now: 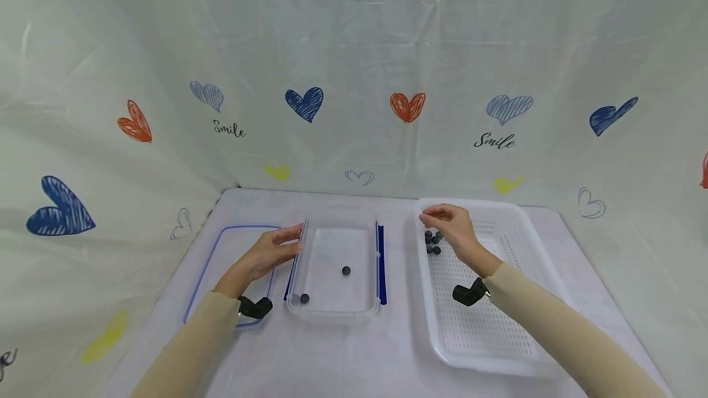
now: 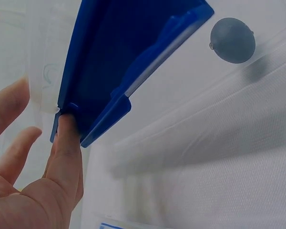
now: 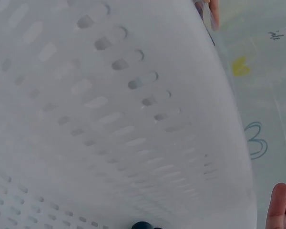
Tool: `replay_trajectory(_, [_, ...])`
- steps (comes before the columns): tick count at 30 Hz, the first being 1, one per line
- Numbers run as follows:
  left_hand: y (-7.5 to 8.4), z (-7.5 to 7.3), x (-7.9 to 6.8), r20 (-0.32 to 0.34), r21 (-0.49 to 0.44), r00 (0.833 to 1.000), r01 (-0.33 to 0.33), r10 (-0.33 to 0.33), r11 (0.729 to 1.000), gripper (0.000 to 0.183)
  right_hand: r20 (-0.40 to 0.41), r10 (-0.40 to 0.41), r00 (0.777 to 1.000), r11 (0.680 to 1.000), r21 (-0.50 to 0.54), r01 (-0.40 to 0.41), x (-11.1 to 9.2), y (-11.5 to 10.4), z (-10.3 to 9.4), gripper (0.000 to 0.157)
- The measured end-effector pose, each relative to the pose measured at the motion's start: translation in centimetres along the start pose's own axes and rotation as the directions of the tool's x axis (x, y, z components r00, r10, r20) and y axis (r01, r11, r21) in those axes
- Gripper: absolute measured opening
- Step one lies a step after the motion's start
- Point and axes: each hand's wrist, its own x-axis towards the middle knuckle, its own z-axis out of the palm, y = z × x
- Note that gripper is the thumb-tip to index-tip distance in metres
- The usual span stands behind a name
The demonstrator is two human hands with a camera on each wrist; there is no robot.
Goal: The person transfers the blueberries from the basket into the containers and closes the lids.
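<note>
Dark balls (image 1: 436,250) at centre right, probably light and rolly, are best pinched mid-side; left hand (image 1: 265,255) fingers are spread, right hand (image 1: 455,230) fingers can't be judged.

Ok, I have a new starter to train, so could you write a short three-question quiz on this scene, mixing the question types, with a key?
1. Multiple choice: how many dark balls lie inside the clear plastic container? A) none B) two C) six
2. True or false: the blue-edged lid is fitted on top of the container.
3. Fill in the blank: the ____ hand is over the white perforated basket.

Key:
1. B.
2. False; the lid lies on the table, to the container's left.
3. Right; the right hand is over the basket, while the left hand touches the container's left side.
</note>
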Motion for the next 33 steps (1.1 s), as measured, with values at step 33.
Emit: replay_trajectory(33, [-0.2, 0.2, -0.1, -0.022, -0.003, 1.0, 0.009, -0.009, 1.0, 0.066, -0.039, 0.094, 0.995, 0.978, -0.183, -0.1, -1.7, 5.8, -2.6, 0.034])
